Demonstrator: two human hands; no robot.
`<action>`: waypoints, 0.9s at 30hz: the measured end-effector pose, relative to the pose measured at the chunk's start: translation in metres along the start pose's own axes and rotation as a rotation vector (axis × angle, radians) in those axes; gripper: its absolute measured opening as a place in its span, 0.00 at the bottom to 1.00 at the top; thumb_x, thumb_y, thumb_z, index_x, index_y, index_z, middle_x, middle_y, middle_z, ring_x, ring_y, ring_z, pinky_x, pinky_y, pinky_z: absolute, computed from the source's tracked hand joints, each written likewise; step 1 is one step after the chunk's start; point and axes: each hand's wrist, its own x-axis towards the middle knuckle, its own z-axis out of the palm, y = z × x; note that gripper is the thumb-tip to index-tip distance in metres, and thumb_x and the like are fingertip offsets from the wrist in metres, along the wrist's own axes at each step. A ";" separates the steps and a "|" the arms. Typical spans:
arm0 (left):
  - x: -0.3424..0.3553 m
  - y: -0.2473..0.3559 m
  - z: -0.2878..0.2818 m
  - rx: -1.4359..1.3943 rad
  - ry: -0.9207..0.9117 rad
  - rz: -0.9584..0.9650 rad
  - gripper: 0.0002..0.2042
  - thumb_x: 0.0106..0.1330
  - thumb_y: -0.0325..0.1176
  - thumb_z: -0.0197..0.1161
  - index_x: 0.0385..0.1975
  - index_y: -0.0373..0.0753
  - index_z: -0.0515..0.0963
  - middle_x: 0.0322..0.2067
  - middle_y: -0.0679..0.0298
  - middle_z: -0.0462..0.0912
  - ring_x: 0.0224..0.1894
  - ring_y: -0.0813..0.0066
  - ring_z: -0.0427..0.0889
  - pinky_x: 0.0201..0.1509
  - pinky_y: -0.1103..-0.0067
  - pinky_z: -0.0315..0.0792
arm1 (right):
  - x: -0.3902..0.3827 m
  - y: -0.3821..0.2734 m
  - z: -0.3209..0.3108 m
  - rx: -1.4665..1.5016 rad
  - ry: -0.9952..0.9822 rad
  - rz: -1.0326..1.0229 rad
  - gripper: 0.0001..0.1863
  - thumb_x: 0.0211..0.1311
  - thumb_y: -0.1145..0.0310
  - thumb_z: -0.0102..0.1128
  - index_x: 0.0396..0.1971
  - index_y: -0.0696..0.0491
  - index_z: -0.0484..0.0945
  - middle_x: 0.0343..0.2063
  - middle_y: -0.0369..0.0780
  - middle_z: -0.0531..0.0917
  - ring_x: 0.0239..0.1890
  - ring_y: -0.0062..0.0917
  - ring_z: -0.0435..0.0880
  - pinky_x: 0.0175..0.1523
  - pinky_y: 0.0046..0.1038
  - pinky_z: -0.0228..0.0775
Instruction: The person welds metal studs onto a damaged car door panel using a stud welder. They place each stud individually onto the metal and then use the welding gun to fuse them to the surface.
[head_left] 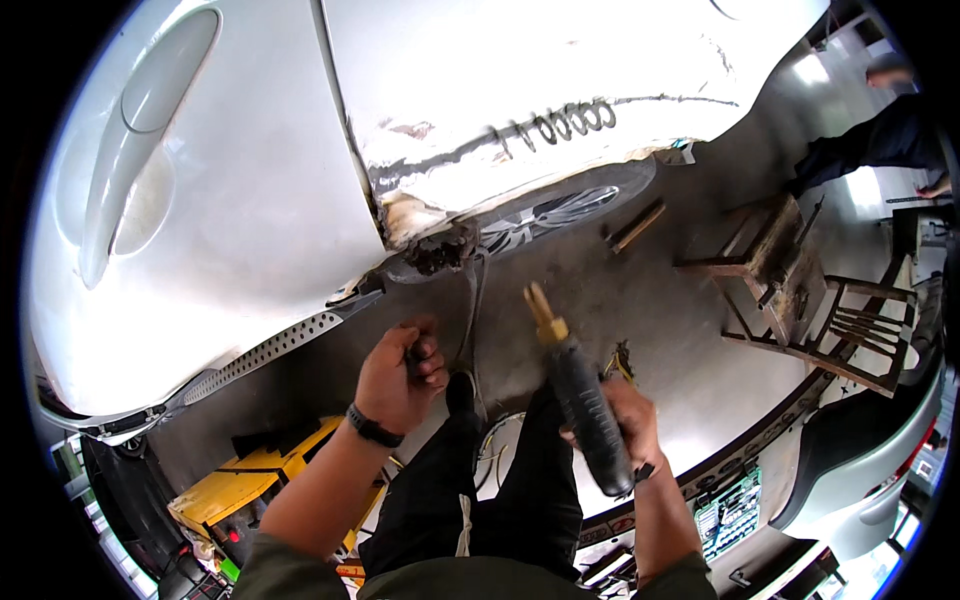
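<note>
My right fingers (610, 425) wrap tight round the black tool (585, 405) at lower centre, its brass tip (540, 310) pointing at the dented white car panel (480, 100) above. Tool likely rigid, hefty; grip mid-barrel. Left hand (400, 375) curled closed, contents not discernible.

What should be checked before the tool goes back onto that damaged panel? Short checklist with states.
1. Right hand grips the black tool firmly: ok.
2. Brass tip apart from the panel: ok, it points up in free air.
3. Left hand off the bare metal: ok, fist closed below the torn edge.
4. What the left hand holds: cannot tell.
5. Wavy wire seated on the stripped strip: ok.
6. Other person away from the work area: ok.
</note>
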 end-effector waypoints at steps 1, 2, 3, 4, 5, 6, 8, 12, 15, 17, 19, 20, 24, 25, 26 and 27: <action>-0.002 0.006 -0.002 0.019 0.047 0.018 0.09 0.71 0.32 0.50 0.45 0.39 0.74 0.24 0.68 0.68 0.26 0.78 0.66 0.29 0.79 0.63 | -0.015 0.005 -0.001 -0.028 -0.051 0.088 0.10 0.49 0.77 0.76 0.30 0.58 0.82 0.27 0.40 0.85 0.26 0.33 0.86 0.32 0.31 0.73; -0.005 0.014 -0.003 0.017 0.040 0.030 0.09 0.71 0.32 0.50 0.45 0.39 0.74 0.24 0.68 0.68 0.26 0.78 0.66 0.29 0.79 0.63 | -0.022 0.015 -0.003 -0.043 -0.082 0.123 0.13 0.50 0.71 0.73 0.36 0.58 0.82 0.31 0.43 0.85 0.30 0.37 0.85 0.36 0.33 0.73; -0.007 0.023 -0.002 0.160 0.028 0.100 0.08 0.71 0.31 0.49 0.43 0.39 0.74 0.24 0.68 0.68 0.25 0.79 0.66 0.28 0.79 0.62 | -0.030 0.024 -0.005 -0.061 -0.111 0.161 0.19 0.51 0.66 0.69 0.43 0.58 0.82 0.35 0.46 0.85 0.35 0.42 0.85 0.41 0.36 0.73; -0.009 0.030 -0.002 0.297 0.019 0.175 0.08 0.71 0.29 0.48 0.41 0.39 0.75 0.24 0.68 0.68 0.25 0.80 0.65 0.27 0.80 0.62 | -0.036 0.030 -0.006 -0.082 -0.142 0.196 0.24 0.52 0.61 0.66 0.49 0.57 0.82 0.39 0.50 0.85 0.39 0.46 0.84 0.45 0.38 0.73; -0.013 0.037 0.000 0.288 0.016 0.194 0.08 0.71 0.29 0.48 0.41 0.39 0.75 0.24 0.68 0.68 0.25 0.80 0.65 0.27 0.80 0.62 | -0.036 0.041 -0.005 -0.140 -0.149 0.282 0.23 0.54 0.63 0.65 0.49 0.57 0.82 0.39 0.50 0.85 0.40 0.46 0.85 0.45 0.38 0.74; -0.016 0.043 0.004 0.470 0.029 0.364 0.08 0.71 0.27 0.48 0.39 0.37 0.76 0.25 0.69 0.69 0.24 0.82 0.65 0.27 0.81 0.62 | -0.038 0.053 -0.006 -0.200 -0.153 0.366 0.22 0.55 0.64 0.63 0.50 0.57 0.81 0.39 0.51 0.86 0.41 0.47 0.85 0.46 0.38 0.75; -0.010 0.051 0.006 0.640 0.058 0.567 0.09 0.70 0.24 0.47 0.38 0.36 0.76 0.25 0.70 0.70 0.23 0.83 0.64 0.27 0.83 0.61 | -0.056 0.102 -0.005 -0.114 -0.105 0.436 0.20 0.59 0.66 0.60 0.52 0.52 0.81 0.41 0.50 0.86 0.45 0.47 0.85 0.48 0.37 0.76; 0.003 0.062 0.000 1.117 0.148 1.235 0.09 0.69 0.20 0.47 0.37 0.33 0.78 0.23 0.70 0.75 0.23 0.85 0.67 0.28 0.85 0.63 | -0.073 0.175 -0.030 -0.363 -0.149 0.716 0.19 0.64 0.62 0.56 0.55 0.42 0.80 0.47 0.47 0.84 0.51 0.47 0.83 0.51 0.39 0.75; 0.010 0.065 0.003 1.302 0.215 1.470 0.11 0.69 0.19 0.47 0.34 0.31 0.80 0.20 0.65 0.74 0.22 0.82 0.70 0.27 0.83 0.65 | -0.093 0.262 -0.059 -0.446 -0.050 0.947 0.20 0.65 0.62 0.57 0.56 0.48 0.79 0.44 0.46 0.87 0.46 0.39 0.87 0.48 0.34 0.76; 0.022 0.058 -0.003 1.313 0.248 1.557 0.11 0.67 0.17 0.47 0.34 0.31 0.80 0.21 0.64 0.76 0.23 0.81 0.72 0.26 0.82 0.66 | -0.090 0.296 -0.075 -0.343 0.067 1.082 0.20 0.67 0.61 0.55 0.56 0.49 0.78 0.44 0.47 0.87 0.47 0.41 0.86 0.48 0.36 0.76; 0.031 0.055 -0.011 1.369 0.209 1.706 0.10 0.68 0.17 0.49 0.39 0.32 0.79 0.24 0.65 0.76 0.23 0.84 0.70 0.27 0.82 0.65 | -0.121 0.367 -0.094 -0.341 0.168 1.038 0.19 0.68 0.62 0.53 0.57 0.48 0.78 0.45 0.48 0.86 0.49 0.42 0.85 0.49 0.39 0.76; 0.040 0.054 -0.012 1.351 0.204 1.742 0.10 0.68 0.17 0.49 0.39 0.32 0.79 0.24 0.65 0.76 0.23 0.84 0.70 0.27 0.82 0.65 | -0.136 0.405 -0.103 -0.444 0.183 1.000 0.19 0.68 0.62 0.52 0.57 0.47 0.78 0.45 0.49 0.86 0.49 0.43 0.85 0.50 0.40 0.76; 0.055 0.049 -0.002 1.463 0.257 2.209 0.12 0.64 0.16 0.51 0.44 0.32 0.78 0.37 0.52 0.85 0.30 0.63 0.84 0.35 0.77 0.76 | -0.132 0.481 -0.110 -0.986 0.035 0.994 0.18 0.68 0.64 0.51 0.56 0.47 0.78 0.48 0.50 0.84 0.52 0.45 0.83 0.52 0.44 0.77; 0.056 0.045 -0.003 1.502 0.290 2.199 0.13 0.63 0.16 0.51 0.46 0.31 0.77 0.38 0.51 0.85 0.31 0.58 0.85 0.36 0.75 0.77 | -0.127 0.494 -0.109 -0.992 -0.001 1.057 0.17 0.67 0.64 0.54 0.53 0.51 0.80 0.49 0.51 0.83 0.50 0.45 0.84 0.51 0.43 0.77; 0.059 0.042 -0.004 1.540 0.323 2.189 0.15 0.62 0.16 0.52 0.48 0.31 0.76 0.39 0.50 0.85 0.33 0.54 0.86 0.37 0.73 0.78 | -0.119 0.508 -0.107 -0.996 0.020 1.027 0.17 0.67 0.64 0.54 0.53 0.51 0.80 0.49 0.51 0.83 0.50 0.45 0.84 0.51 0.43 0.77; 0.064 0.041 -0.012 1.567 0.338 2.279 0.22 0.60 0.17 0.55 0.56 0.33 0.73 0.34 0.53 0.85 0.29 0.56 0.84 0.33 0.71 0.78 | -0.114 0.513 -0.096 -1.021 -0.044 0.996 0.18 0.68 0.64 0.52 0.55 0.48 0.78 0.48 0.50 0.84 0.52 0.44 0.83 0.52 0.43 0.78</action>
